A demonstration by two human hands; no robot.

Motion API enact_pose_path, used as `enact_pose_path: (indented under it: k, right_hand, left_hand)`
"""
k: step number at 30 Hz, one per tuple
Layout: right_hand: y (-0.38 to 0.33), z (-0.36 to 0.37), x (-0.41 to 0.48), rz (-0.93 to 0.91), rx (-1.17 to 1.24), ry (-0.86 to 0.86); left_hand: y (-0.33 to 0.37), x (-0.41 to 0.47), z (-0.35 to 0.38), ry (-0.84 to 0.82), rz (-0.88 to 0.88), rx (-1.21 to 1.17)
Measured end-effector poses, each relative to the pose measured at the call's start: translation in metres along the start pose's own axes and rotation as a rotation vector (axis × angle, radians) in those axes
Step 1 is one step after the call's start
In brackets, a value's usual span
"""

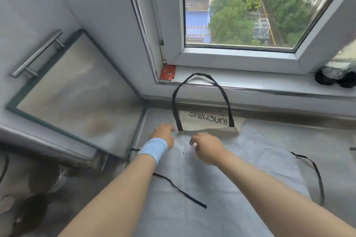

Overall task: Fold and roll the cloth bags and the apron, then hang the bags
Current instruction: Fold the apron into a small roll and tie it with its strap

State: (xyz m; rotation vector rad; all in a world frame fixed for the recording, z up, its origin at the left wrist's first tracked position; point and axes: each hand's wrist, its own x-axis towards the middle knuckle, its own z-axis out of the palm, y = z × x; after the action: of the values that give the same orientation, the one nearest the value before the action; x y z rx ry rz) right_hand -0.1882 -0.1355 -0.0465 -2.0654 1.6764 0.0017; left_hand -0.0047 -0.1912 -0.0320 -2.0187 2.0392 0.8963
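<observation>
A pale grey apron [221, 175] lies spread flat on the counter, its black ties trailing to the left [179, 190] and right [316, 175]. Its top edge is turned over towards me in a narrow band [215, 132], and the underside behind it shows the upside-down word "WASHING". The black neck loop [200, 77] arches up over the window sill. My left hand [163, 132], with a light blue wristband, rests at the left end of the fold, fingers curled. My right hand [206, 145] hovers just below the fold with loosely bent fingers. No cloth bags are visible.
A steel cabinet door with a bar handle [36, 54] stands open on the left. A red packet [168, 72] sits in the sill corner. Dark round objects [335, 78] lie on the sill at right. The window frame [231, 57] rises behind the counter.
</observation>
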Motion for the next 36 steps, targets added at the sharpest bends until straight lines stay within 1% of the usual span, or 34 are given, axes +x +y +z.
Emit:
enact_pose_path:
  k: [3,5,9,12,13,15,16,17,18,19,21,23,24,27,29,31,32,34,35,36]
  right_hand:
    - [0.000,0.034,0.006,0.080,-0.066,-0.197]
    - [0.006,0.043,0.014,0.133,-0.066,-0.250]
    - [0.020,0.037,0.041,0.155,-0.088,-0.171]
    - [0.018,0.027,0.053,0.200,-0.165,-0.145]
    - [0.013,0.028,0.052,0.219,-0.222,-0.093]
    - [0.000,0.039,0.043,0.216,-0.302,0.093]
    - [-0.007,0.049,0.036,0.171,-0.292,0.167]
    - [-0.014,0.059,0.028,0.111,-0.249,0.190]
    - [-0.021,0.068,0.021,0.065,-0.200,0.142]
    - [-0.025,0.076,0.017,0.051,-0.166,0.055]
    - [-0.024,0.085,0.018,0.084,-0.139,-0.104]
    - [-0.018,0.081,0.026,0.088,-0.160,-0.130]
    - [-0.017,0.075,0.029,0.077,-0.181,-0.110]
    - [-0.023,0.063,0.025,-0.015,-0.308,0.042]
    - [-0.032,0.062,0.016,-0.061,-0.374,0.051]
    - [-0.040,0.061,0.006,-0.006,-0.315,0.050]
    - [-0.042,0.058,0.003,0.035,-0.250,0.096]
    - [-0.042,0.051,-0.004,0.151,-0.056,0.210]
    - [-0.038,0.047,-0.008,0.217,0.015,0.231]
    - [-0.032,0.042,-0.016,0.260,0.019,0.220]
  left_hand:
    - [-0.038,-0.001,0.015,-0.080,-0.149,0.054]
    - [-0.058,-0.002,0.020,-0.072,-0.217,0.074]
    - [-0.073,0.003,0.018,0.026,-0.198,0.184]
    - [-0.074,0.015,0.008,0.010,-0.253,0.165]
    - [-0.073,0.018,0.004,0.008,-0.253,0.136]
    - [-0.068,0.022,-0.001,0.027,-0.225,0.050]
    - [-0.066,0.023,-0.002,0.053,-0.217,-0.016]
    - [-0.064,0.024,-0.003,0.083,-0.217,-0.085]
    - [-0.063,0.024,-0.003,0.105,-0.222,-0.142]
    - [-0.062,0.023,-0.003,0.114,-0.230,-0.185]
    - [-0.067,0.020,-0.003,0.072,-0.274,-0.247]
    - [-0.075,0.013,-0.003,-0.030,-0.355,-0.255]
    - [-0.081,0.007,-0.003,-0.073,-0.387,-0.237]
    - [-0.099,-0.011,-0.001,-0.154,-0.407,-0.185]
    - [-0.107,-0.027,0.000,-0.210,-0.425,-0.296]
    - [-0.111,-0.044,0.001,-0.271,-0.394,-0.356]
    - [-0.113,-0.053,0.001,-0.291,-0.362,-0.324]
    - [-0.115,-0.072,0.002,-0.277,-0.318,-0.230]
    - [-0.114,-0.079,0.002,-0.258,-0.315,-0.195]
    - [-0.109,-0.089,0.000,-0.242,-0.316,-0.199]
